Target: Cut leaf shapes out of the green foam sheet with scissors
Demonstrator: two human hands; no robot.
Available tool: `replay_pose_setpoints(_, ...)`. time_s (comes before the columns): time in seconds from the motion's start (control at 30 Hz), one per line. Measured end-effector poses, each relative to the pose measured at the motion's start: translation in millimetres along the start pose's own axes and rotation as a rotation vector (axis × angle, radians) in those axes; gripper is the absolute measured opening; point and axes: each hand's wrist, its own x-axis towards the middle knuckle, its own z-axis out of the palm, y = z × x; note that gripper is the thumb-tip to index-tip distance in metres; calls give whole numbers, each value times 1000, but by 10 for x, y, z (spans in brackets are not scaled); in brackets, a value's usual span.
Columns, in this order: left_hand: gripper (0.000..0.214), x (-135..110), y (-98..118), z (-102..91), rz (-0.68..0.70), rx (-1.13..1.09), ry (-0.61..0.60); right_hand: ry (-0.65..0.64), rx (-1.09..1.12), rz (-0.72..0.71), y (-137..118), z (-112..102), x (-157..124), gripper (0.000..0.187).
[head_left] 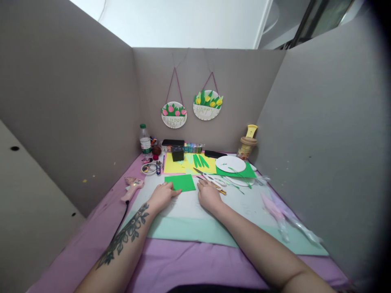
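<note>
A bright green sheet of paper (185, 183), with straight edges, lies on the white work surface. My left hand (162, 197) holds it at its left side, thumb stretched along the lower edge and the other fingers bent over the corner. To the right of the sheet, my right hand (210, 195) rests on the surface, fingers forward and nothing visibly gripped. Close beyond its fingertips is a yellow pencil (222, 191), partly hidden by the hand. White-handled scissors (214, 179) lie just past it, blades pointing left.
Yellow paper (174, 163) with green leaf cutouts (200, 161) lies behind. White paper plates (230, 164) and green scraps are at right. A pink glue gun (134, 188) and a bottle (146, 142) stand left. Two decorated plates (174, 115) hang on the grey back panel.
</note>
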Motion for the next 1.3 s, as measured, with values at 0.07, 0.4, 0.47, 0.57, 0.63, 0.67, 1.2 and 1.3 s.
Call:
replay_pose_setpoints(0.07,34,-1,2,-2,8,13,-7,18,56,-61,-41,19,-7,47)
replay_pose_setpoints(0.4,36,-97,85,-197,-86,64,-91,-156,48,-158,-180,1,-36,46)
replay_pose_setpoints(0.47,37,-168,102,-297,-163,104,-131,-156,-17,-122,-159,-37,-30,44)
replay_pose_setpoints(0.57,38,-262,138,-422,-245,179,-178,-156,-104,-87,-132,-66,-21,39)
replay_pose_setpoints(0.63,39,-295,166,-467,-269,214,-192,-137,-139,-83,-116,-56,-17,37)
replay_pose_setpoints(0.67,39,-301,176,-477,-283,226,-192,-125,-149,-87,-108,-45,-15,37)
replay_pose_setpoints(1.2,41,-159,-165,-241,-412,-71,153,332,274,190,470,-149,147,33)
replay_pose_setpoints(1.3,33,-122,-96,-206,-321,-86,137,311,272,303,722,-229,187,27)
